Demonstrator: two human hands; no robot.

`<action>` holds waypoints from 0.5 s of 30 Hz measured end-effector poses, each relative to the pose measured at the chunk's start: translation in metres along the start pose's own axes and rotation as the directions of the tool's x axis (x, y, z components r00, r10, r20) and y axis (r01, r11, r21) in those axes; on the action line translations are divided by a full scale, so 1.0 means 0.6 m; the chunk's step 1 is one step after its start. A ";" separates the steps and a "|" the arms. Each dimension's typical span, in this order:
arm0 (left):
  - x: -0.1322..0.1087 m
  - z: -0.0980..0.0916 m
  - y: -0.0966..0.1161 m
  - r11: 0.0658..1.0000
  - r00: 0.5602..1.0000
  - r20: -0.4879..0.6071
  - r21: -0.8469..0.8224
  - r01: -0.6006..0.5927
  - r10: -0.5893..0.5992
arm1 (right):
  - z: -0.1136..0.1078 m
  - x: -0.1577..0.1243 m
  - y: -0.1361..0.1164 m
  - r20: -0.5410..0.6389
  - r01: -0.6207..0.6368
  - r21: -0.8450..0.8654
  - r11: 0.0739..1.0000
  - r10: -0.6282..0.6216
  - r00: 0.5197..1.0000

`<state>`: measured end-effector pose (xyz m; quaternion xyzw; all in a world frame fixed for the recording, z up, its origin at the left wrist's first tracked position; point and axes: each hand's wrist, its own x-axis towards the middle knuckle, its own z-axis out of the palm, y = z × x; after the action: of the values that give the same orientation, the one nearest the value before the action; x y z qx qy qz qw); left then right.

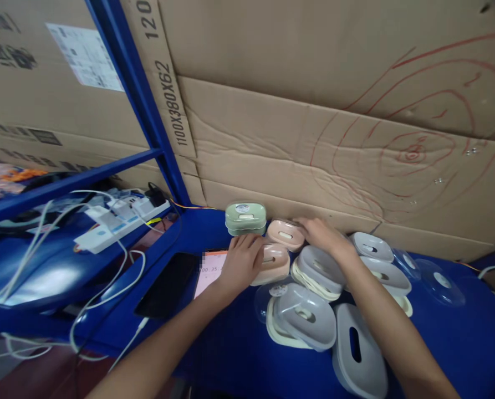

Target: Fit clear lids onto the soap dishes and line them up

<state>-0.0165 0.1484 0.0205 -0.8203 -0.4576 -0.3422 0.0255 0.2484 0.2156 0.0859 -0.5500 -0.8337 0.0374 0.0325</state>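
My left hand [244,259] lies with curled fingers over the left side of a peach oval box [281,270] with a slotted top. Just behind it sits a second peach oval box [286,235] with a slotted top. My right hand [320,234] reaches to that rear box's right edge, its fingers bent and fingertips partly hidden. A green oval box [246,218] with a clear cover stands behind my left hand. In front of my hands are a grey slotted cover [320,269] on cream pieces and another grey slotted cover [314,327] on a cream base.
A large grey slotted cover [345,357] lies near the front edge. More grey covers [372,246] and clear lids [447,288] are at right. A dark tablet [168,285], a lit phone screen [205,271] and a power strip [118,227] with cables are at left. Cardboard [272,138] backs the table.
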 end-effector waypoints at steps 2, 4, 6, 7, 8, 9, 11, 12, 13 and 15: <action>0.003 -0.004 -0.006 0.999 0.999 -0.030 0.011 0.042 -0.042 | -0.008 -0.010 -0.003 -0.003 -0.012 -0.010 1.000 0.012 1.000; 0.006 -0.009 -0.012 0.996 0.994 -0.070 0.026 0.081 -0.079 | -0.006 -0.019 -0.012 0.019 0.010 -0.005 1.000 -0.010 1.000; 0.011 -0.013 -0.023 0.992 0.988 -0.107 0.048 0.117 -0.111 | 0.006 -0.025 -0.024 0.066 0.054 0.010 0.998 -0.055 0.996; 0.013 -0.014 -0.030 0.989 0.985 -0.117 0.058 0.134 -0.127 | 0.015 -0.026 -0.030 0.090 0.074 0.016 0.997 -0.076 0.993; 0.015 -0.014 -0.038 0.986 0.982 -0.120 0.065 0.151 -0.143 | 0.024 -0.026 -0.035 0.111 0.089 0.021 0.996 -0.091 0.990; 0.017 -0.012 -0.047 0.983 0.980 -0.116 0.068 0.172 -0.164 | 0.033 -0.024 -0.039 0.127 0.098 0.021 0.995 -0.099 0.987; 0.020 -0.006 -0.067 0.972 0.971 -0.089 0.066 0.226 -0.220 | 0.047 -0.016 -0.044 0.141 0.099 0.011 0.995 -0.100 0.985; 0.021 -0.002 -0.077 0.965 0.965 -0.073 0.059 0.257 -0.252 | 0.051 -0.010 -0.044 0.144 0.098 0.004 0.995 -0.097 0.985; 0.022 0.002 -0.087 0.958 0.958 -0.058 0.045 0.283 -0.280 | 0.053 -0.005 -0.044 0.148 0.097 -0.003 0.995 -0.095 0.984; 0.022 0.010 -0.104 0.952 0.952 -0.043 0.004 0.305 -0.304 | 0.051 0.002 -0.042 0.160 0.100 -0.014 0.995 -0.096 0.982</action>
<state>-0.0562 0.1963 0.0066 -0.7325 -0.5798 -0.3566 -0.0136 0.2221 0.2059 0.0581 -0.5038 -0.8601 0.0702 -0.0385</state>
